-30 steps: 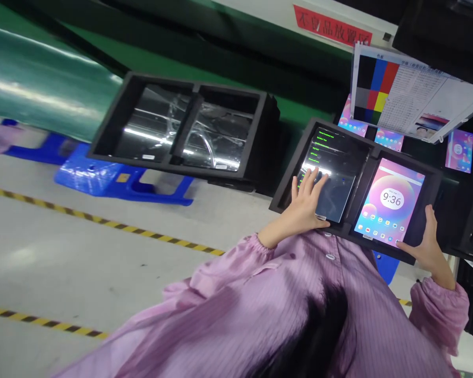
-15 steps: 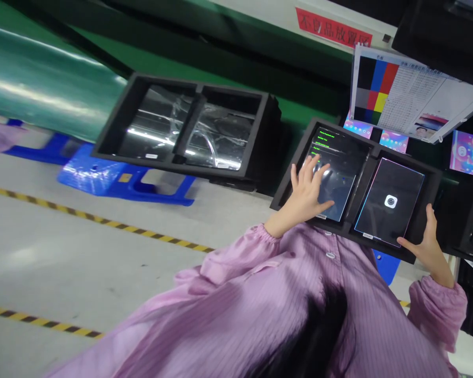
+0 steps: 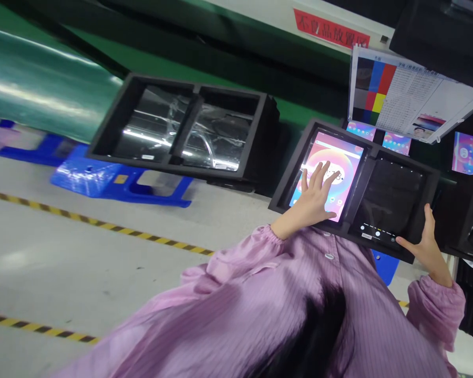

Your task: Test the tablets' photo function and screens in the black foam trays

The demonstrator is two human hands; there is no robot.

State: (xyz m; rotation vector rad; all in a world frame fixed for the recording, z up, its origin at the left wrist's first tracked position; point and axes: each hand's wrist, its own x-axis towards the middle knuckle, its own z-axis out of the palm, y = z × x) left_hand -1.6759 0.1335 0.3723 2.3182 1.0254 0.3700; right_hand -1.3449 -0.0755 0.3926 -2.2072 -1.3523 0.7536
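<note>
Far tray (image 3: pixel 255 135): two compartments, a glossy dark panel (image 3: pixel 157 123) lying in each; no hand near.

Left hand (image 3: pixel 305 205): fingers spread wide over the lit tablet (image 3: pixel 339 155), holding nothing; touch on the glass cannot be told. That tablet lies in the near tray (image 3: pixel 429 184), left compartment, home screen up. Right compartment: dark-screened tablet (image 3: pixel 392 194), camera-like controls along its lower edge. Judged: screen work under way on both, neither finished.

Right hand (image 3: pixel 428 247): thumb at the dark-screened tablet's lower right corner, fingers wide, gripping nothing.
</note>
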